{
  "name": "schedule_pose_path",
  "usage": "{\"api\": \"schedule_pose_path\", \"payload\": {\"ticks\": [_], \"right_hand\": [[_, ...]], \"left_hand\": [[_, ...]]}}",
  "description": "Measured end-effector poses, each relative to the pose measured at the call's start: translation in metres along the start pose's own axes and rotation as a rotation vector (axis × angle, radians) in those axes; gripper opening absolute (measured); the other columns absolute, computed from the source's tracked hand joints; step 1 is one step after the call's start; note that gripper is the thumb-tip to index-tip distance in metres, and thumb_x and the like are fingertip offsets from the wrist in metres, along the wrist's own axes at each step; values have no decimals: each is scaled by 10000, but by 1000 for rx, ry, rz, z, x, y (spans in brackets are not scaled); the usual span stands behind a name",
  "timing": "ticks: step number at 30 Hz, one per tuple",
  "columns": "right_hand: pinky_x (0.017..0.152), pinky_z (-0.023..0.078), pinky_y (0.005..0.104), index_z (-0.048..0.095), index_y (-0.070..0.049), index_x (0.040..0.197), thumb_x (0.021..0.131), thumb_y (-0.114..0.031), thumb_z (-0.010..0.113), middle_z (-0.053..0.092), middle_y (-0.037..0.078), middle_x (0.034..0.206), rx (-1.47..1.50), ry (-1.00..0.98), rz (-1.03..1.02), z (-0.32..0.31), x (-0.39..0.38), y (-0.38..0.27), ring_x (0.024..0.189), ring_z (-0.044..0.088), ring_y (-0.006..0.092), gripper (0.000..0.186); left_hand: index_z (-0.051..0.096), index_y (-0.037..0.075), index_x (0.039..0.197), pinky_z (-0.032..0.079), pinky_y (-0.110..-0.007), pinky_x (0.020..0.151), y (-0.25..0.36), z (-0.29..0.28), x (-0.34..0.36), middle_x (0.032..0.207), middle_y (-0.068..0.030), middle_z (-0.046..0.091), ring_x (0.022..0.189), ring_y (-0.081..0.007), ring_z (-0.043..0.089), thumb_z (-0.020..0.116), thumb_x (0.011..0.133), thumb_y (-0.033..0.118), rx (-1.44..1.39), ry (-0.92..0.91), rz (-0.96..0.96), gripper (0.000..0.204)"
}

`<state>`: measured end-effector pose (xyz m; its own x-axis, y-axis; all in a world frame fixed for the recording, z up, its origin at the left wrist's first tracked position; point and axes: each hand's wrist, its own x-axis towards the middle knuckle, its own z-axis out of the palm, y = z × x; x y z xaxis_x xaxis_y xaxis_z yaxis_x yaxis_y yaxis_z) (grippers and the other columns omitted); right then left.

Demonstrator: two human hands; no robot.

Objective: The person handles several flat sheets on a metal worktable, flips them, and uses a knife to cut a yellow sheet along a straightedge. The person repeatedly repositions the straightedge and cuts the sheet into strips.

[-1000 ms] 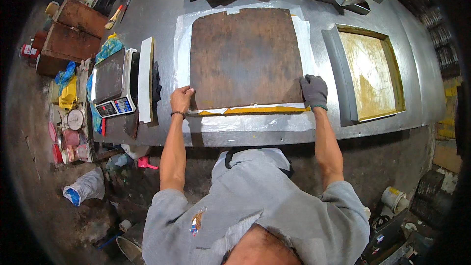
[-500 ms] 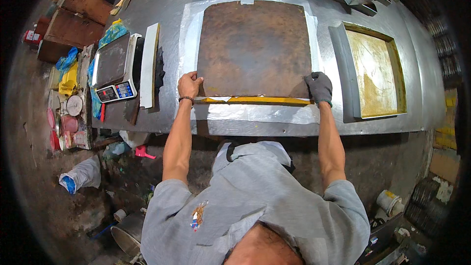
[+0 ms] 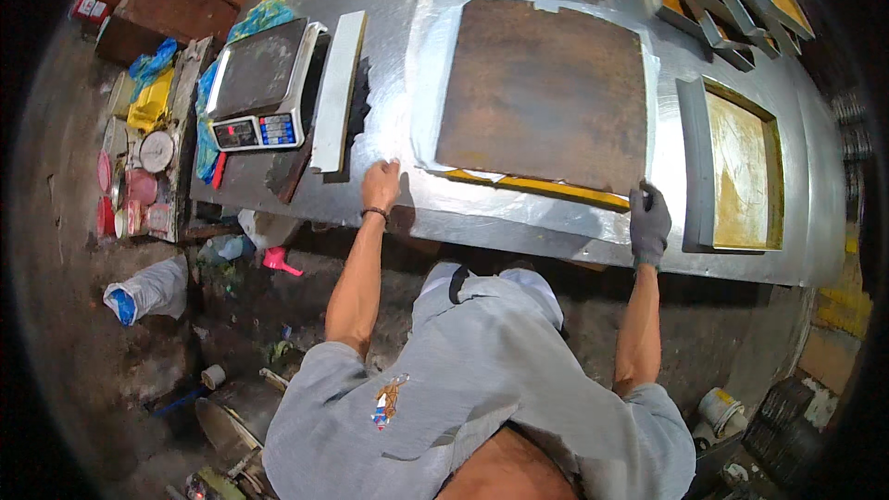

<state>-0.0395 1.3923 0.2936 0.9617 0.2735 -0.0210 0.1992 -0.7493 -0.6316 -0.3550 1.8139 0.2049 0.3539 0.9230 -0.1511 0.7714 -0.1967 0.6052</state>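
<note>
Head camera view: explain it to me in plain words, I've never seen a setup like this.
There is no robot here. A wide fisheye camera worn on a person's head looks down, so straight edges bend and the person's own arms come in from below. Picture left is the person's left.

On the metal table lies a flat brown board, with white sheeting showing around it and a yellow edge beneath its near side. A shallow tray lies to the right; a pale strip and a digital scale are to the left.

The bare left hand is just off the board's near left corner; the gloved right hand is at its near right corner. Whether either grips anything is unclear.
</note>
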Motion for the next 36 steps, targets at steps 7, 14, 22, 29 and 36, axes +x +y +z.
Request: {"api": "schedule_pose_path", "payload": {"ticks": [7, 14, 22, 29, 36], "right_hand": [[906, 533, 360, 708, 5, 1201, 961, -318, 679, 750, 155, 1091, 225, -444, 198, 58, -110, -55, 1010, 701, 223, 403], [939, 528, 370, 718, 1, 1202, 945, -341, 694, 744, 181, 1143, 179, -478, 157, 76, -163, -72, 1054, 705, 250, 428], [895, 526, 332, 716, 9, 1210, 958, -312, 694, 759, 127, 1050, 180, -496, 147, 99, -181, -83, 983, 689, 186, 409], [903, 520, 307, 717, 7, 1213, 967, -325, 685, 755, 120, 1085, 356, -581, 234, 112, -194, -98, 989, 680, 163, 415], [1017, 512, 424, 568, 5, 1390, 1002, -370, 651, 618, 224, 1341, 1157, -760, 652, 139, -197, -103, 1096, 647, 267, 546]], "left_hand": [[698, -67, 1036, 509, -496, 886, 32, -24, -26, 1010, -253, 732, 941, -396, 693, 641, 946, 408, -231, -331, -145, 486], [699, 34, 1170, 503, -540, 926, 3, -27, -41, 1172, -209, 661, 1102, -416, 618, 688, 905, 434, 375, -81, 79, 480], [739, 27, 973, 532, -433, 778, -5, 11, -30, 1019, -135, 692, 931, -315, 659, 717, 891, 378, -166, -311, 31, 361], [645, 93, 1025, 435, -285, 513, 47, -10, -33, 836, -31, 677, 626, -165, 614, 699, 928, 305, -1238, -452, -668, 239], [648, 45, 1061, 368, -362, 466, 20, 21, 4, 948, -106, 670, 722, -231, 622, 794, 860, 135, -1134, -598, -627, 264]]}}
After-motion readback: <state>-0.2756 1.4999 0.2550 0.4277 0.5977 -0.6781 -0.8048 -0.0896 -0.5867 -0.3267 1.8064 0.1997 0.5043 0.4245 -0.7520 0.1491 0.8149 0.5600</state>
